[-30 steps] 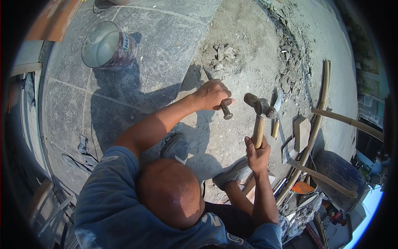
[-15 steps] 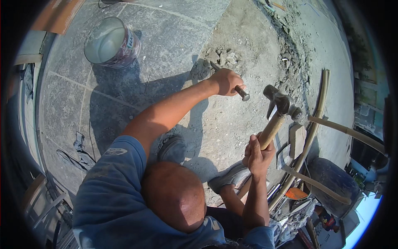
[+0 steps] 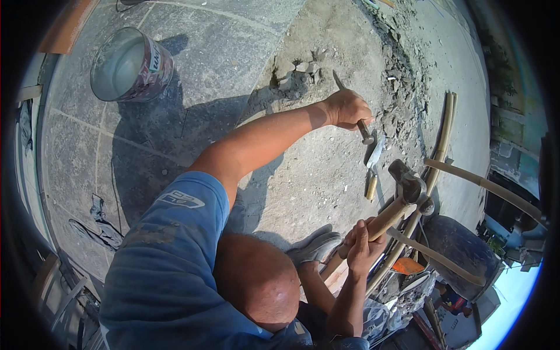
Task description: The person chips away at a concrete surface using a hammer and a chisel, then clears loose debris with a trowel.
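Observation:
My left hand [image 3: 348,109] is closed around a steel chisel [image 3: 366,133]. Its pointed end sticks out beyond my fingers, near a chipped hollow with broken concrete chunks [image 3: 303,69]. In my right hand [image 3: 364,248] is the wooden handle of a ball-peen hammer [image 3: 412,188], gripped with the metal head up and apart from the chisel. A trowel-like tool with a pale blade and a wooden handle [image 3: 371,188] lies on the ground between the two hands. My bare bent knee [image 3: 256,283] and a grey shoe [image 3: 318,248] show below.
A bucket [image 3: 119,64] with pale contents stands on the tiled floor at far left. Rubble [image 3: 402,87] runs along the right. Long poles [image 3: 448,128], wooden tool handles [image 3: 484,184] and a dark barrel [image 3: 466,251] lie at right. Another person [image 3: 455,303] is at lower right.
My left hand has moved right with the chisel, away from the hollow. The hammer has shifted right and lower, and the tool lying on the ground shows more fully.

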